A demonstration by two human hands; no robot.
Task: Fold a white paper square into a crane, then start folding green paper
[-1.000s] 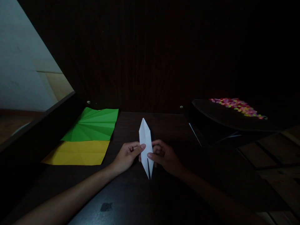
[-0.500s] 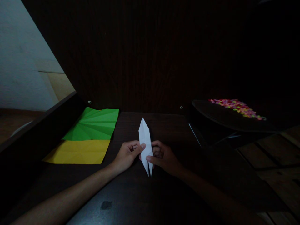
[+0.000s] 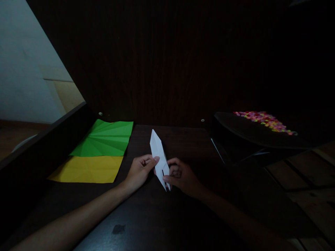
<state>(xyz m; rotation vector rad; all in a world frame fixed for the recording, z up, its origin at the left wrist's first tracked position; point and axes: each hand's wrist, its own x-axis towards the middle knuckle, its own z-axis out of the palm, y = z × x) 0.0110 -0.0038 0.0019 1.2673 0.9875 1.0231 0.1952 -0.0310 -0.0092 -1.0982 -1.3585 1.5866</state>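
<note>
A long white folded paper [image 3: 158, 148] is held above the dark table, its single point away from me and its two split points toward me. My left hand [image 3: 140, 170] pinches its left edge, thumb on top and the other fingers partly hidden beneath. With thumb and curled fingers, my right hand [image 3: 181, 175] grips the lower right flap near the split. A narrow dark gap shows between the two lower flaps.
Creased green paper [image 3: 104, 139] overlaps a yellow sheet [image 3: 86, 169] on the left, beside a raised dark edge [image 3: 47, 139]. A dark panel [image 3: 157, 62] rises behind. At the right, colourful small pieces [image 3: 264, 120] lie on a dark curved surface [image 3: 235, 129].
The white paper has tilted, its far point swinging left and its lower points rising slightly. The gap between the lower flaps has widened at its top. My left hand has shifted slightly left.
</note>
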